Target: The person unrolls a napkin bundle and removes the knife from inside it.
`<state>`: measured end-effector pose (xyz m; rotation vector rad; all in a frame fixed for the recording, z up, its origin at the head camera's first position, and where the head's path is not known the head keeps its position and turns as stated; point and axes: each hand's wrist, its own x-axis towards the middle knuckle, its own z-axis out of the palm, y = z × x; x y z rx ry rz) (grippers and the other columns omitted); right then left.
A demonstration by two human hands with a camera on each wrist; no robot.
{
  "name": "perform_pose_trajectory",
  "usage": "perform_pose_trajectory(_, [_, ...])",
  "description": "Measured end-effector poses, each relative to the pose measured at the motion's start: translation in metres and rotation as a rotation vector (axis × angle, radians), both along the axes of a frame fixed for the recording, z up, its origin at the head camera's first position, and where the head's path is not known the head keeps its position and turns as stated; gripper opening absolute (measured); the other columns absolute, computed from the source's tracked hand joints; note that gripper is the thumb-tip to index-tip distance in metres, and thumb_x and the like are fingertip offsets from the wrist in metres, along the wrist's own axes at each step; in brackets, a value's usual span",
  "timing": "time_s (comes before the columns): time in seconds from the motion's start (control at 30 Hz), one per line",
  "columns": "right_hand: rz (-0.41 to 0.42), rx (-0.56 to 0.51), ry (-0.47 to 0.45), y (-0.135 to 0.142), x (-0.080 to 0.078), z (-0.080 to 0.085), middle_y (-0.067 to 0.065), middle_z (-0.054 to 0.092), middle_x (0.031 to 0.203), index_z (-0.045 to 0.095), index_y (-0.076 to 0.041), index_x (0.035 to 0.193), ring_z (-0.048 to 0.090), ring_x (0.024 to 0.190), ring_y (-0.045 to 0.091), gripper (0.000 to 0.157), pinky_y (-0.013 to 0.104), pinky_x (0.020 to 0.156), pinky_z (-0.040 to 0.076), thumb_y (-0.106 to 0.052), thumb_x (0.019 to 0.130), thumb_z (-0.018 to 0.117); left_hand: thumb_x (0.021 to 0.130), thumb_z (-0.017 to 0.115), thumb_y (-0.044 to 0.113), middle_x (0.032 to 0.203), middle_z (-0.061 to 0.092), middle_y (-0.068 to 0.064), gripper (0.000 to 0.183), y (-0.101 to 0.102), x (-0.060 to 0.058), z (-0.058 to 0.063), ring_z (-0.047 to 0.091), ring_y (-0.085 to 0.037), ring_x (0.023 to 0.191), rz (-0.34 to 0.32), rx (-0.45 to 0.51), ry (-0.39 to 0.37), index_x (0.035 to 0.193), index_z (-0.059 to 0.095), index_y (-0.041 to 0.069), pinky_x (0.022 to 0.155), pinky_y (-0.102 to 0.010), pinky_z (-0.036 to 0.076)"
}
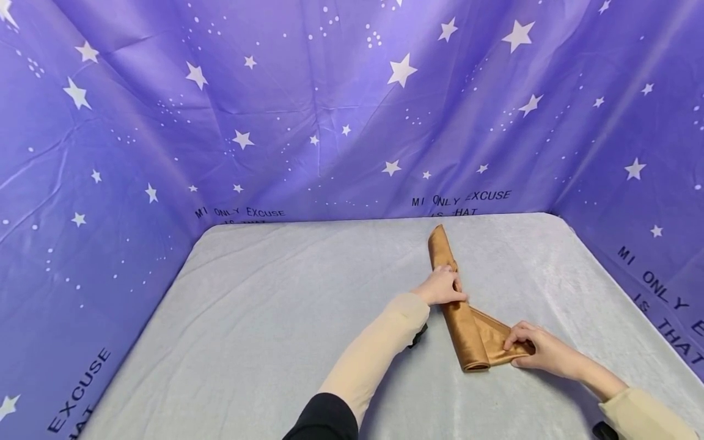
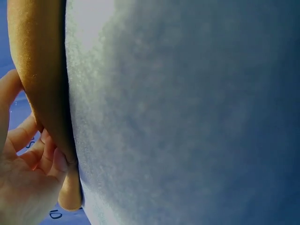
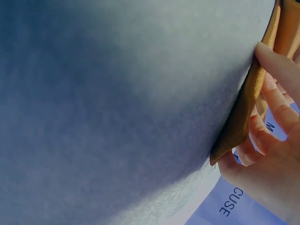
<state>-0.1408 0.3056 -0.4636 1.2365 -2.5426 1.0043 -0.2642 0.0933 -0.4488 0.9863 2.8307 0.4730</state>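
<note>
A shiny golden-brown satin cloth (image 1: pixel 464 336) lies on the table, folded into a long narrow roll that slants away from me. From its near right side a triangular flap (image 1: pixel 492 333) spreads out. My left hand (image 1: pixel 442 286) holds the roll around its middle, fingers bent over it; in the left wrist view the cloth (image 2: pixel 40 61) narrows at those fingers. Down at the right, my right hand (image 1: pixel 544 352) pinches the flap's outer corner between thumb and fingers. The right wrist view shows the cloth's edge (image 3: pixel 241 112) running along that hand's fingers.
A pale grey, plush-looking cover (image 1: pixel 264 305) spreads over the table. Purple curtains (image 1: pixel 308 110) with white stars and printed words hang behind it and along both sides. The far tip of the roll comes near the table's back edge.
</note>
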Motion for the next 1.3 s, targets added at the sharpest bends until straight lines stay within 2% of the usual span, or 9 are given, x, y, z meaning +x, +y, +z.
perform_pose_trajectory(0.13, [0.007, -0.002, -0.007, 0.000, -0.001, 0.001, -0.003, 0.051, 0.085, 0.059, -0.013, 0.083, 0.045, 0.081, 0.002, 0.035, 0.012, 0.070, 0.031, 0.003, 0.057, 0.076, 0.075, 0.067, 0.039, 0.086, 0.058, 0.008, 0.020, -0.004, 0.000, 0.003, 0.047, -0.009, 0.098, -0.019, 0.033, 0.023, 0.077, 0.068, 0.018, 0.089, -0.012, 0.028])
perform_pose_trajectory(0.27, [0.004, 0.006, -0.004, 0.000, -0.001, 0.001, -0.004, 0.051, 0.085, 0.059, -0.013, 0.083, 0.045, 0.082, 0.001, 0.035, 0.011, 0.071, 0.030, 0.003, 0.057, 0.076, 0.072, 0.070, 0.040, 0.084, 0.057, 0.009, 0.023, -0.010, -0.001, 0.003, 0.049, -0.006, 0.089, -0.022, 0.073, 0.037, 0.080, 0.070, 0.018, 0.083, -0.010, 0.031])
perform_pose_trajectory(0.47, [-0.011, 0.017, 0.004, 0.001, -0.001, 0.002, -0.003, 0.051, 0.085, 0.059, -0.014, 0.083, 0.045, 0.081, 0.002, 0.035, 0.013, 0.070, 0.030, 0.002, 0.057, 0.076, 0.072, 0.071, 0.034, 0.082, 0.056, 0.007, 0.022, -0.021, -0.001, 0.008, 0.047, -0.004, 0.079, -0.010, 0.186, -0.025, 0.082, 0.072, 0.015, 0.069, -0.008, 0.033])
perform_pose_trajectory(0.6, [-0.021, 0.026, 0.013, 0.002, 0.000, 0.002, -0.003, 0.051, 0.086, 0.059, -0.015, 0.082, 0.044, 0.082, 0.001, 0.035, 0.014, 0.070, 0.030, 0.002, 0.056, 0.077, 0.071, 0.072, 0.030, 0.078, 0.052, 0.007, 0.018, -0.030, 0.000, 0.010, 0.045, -0.003, 0.070, 0.025, 0.276, -0.070, 0.079, 0.072, 0.013, 0.062, -0.008, 0.033])
perform_pose_trajectory(0.73, [-0.030, 0.032, 0.013, 0.002, 0.000, 0.002, -0.003, 0.052, 0.086, 0.059, -0.015, 0.082, 0.045, 0.082, 0.001, 0.035, 0.014, 0.070, 0.030, 0.001, 0.056, 0.077, 0.070, 0.074, 0.029, 0.077, 0.050, 0.006, 0.020, -0.037, 0.002, 0.011, 0.045, -0.004, 0.070, 0.061, 0.323, -0.102, 0.078, 0.072, 0.011, 0.064, -0.008, 0.034])
perform_pose_trajectory(1.1, [-0.032, 0.030, -0.001, 0.000, 0.001, 0.001, -0.004, 0.052, 0.086, 0.059, -0.015, 0.082, 0.045, 0.082, 0.000, 0.035, 0.013, 0.071, 0.031, 0.001, 0.057, 0.077, 0.068, 0.077, 0.023, 0.082, 0.055, 0.003, 0.022, -0.052, 0.005, 0.006, 0.050, -0.008, 0.080, 0.100, 0.342, -0.125, 0.083, 0.070, 0.009, 0.072, -0.011, 0.037])
perform_pose_trajectory(1.3, [-0.015, 0.021, -0.012, 0.000, 0.000, 0.001, -0.004, 0.052, 0.085, 0.059, -0.014, 0.082, 0.045, 0.081, 0.000, 0.035, 0.011, 0.070, 0.031, 0.001, 0.057, 0.077, 0.067, 0.076, 0.009, 0.078, 0.052, 0.001, 0.019, -0.058, 0.008, 0.004, 0.047, -0.004, 0.064, 0.172, 0.456, -0.246, 0.083, 0.068, 0.003, 0.058, -0.013, 0.039])
